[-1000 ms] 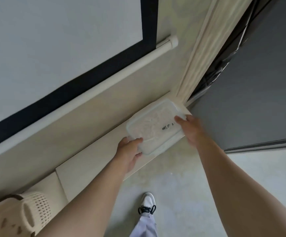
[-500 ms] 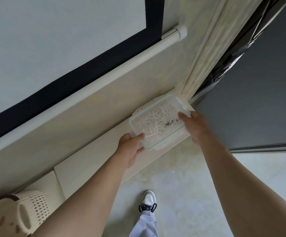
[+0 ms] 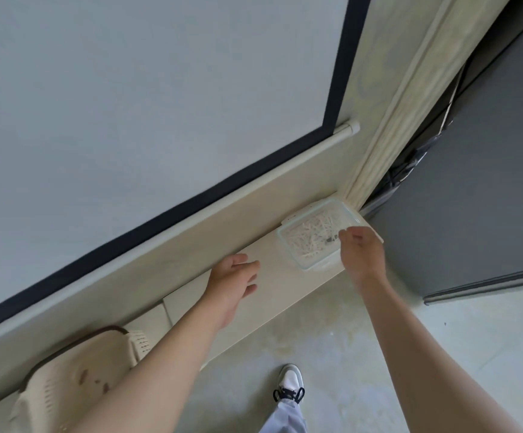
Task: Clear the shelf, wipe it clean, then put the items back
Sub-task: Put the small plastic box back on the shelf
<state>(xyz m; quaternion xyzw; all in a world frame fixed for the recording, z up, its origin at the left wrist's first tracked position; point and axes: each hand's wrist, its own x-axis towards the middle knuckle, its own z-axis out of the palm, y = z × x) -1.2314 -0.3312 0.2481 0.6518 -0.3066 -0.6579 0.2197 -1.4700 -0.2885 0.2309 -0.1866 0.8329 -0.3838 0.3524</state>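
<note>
A clear lidded plastic container [image 3: 311, 235] with white shreds inside sits at the far right end of the cream shelf [image 3: 282, 292], against the wall corner. My right hand [image 3: 363, 254] hovers just off its near right edge with relaxed fingers, holding nothing. My left hand [image 3: 233, 281] is over the bare shelf to the left of the container, fingers spread and apart from it.
A cream woven basket [image 3: 75, 379] with a dark rim stands on the lower shelf section at the left. A projector screen [image 3: 129, 89] with a black border hangs above. A grey cabinet [image 3: 472, 198] is to the right. My shoe [image 3: 289, 382] is on the floor below.
Both hands set the container down at the shelf's right end and let go. My left hand drew back to the left; my right hand lifted off its edge.
</note>
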